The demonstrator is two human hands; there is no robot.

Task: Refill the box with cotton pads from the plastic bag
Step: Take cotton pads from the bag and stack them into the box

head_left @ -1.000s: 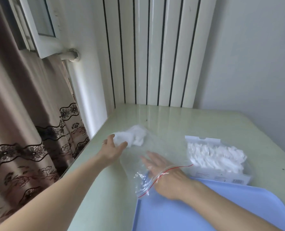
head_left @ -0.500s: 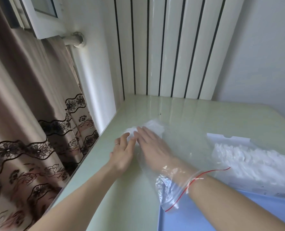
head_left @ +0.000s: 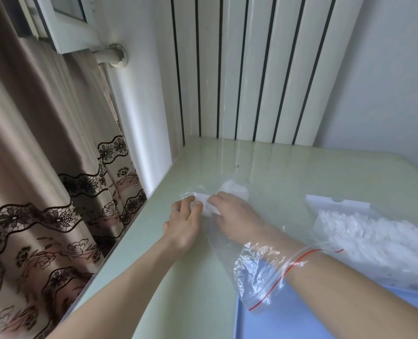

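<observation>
Deep inside the clear bag [head_left: 254, 267], at its closed far end, sit the last cotton pads [head_left: 234, 190], a small white clump lying on the pale green table [head_left: 288, 172] toward its far left part. The right hand [head_left: 234, 211] is pushed into the bag past the wrist, its fingers curled round the near part of that clump, so it grasps pads through no plastic of its own but from within. The bag's mouth, marked by a thin red zip line, wrinkles around the right forearm near the camera. The left hand [head_left: 184, 222] lies outside the bag just left of the right one, a ring on one finger, its fingertips pinching the bag's far end and the pads behind the film. The two hands almost touch at the clump. Well to the right stands the box [head_left: 337, 204], a white carton with its flap raised at the far side, heaped with white pads that rise above its rim. Under the right forearm and the box's near edge lies a blue tray [head_left: 276, 324] at the near right. Beyond the table rises a white ribbed radiator [head_left: 252, 69], and at the left hangs a brown curtain [head_left: 31, 167] with dark lace trim.
</observation>
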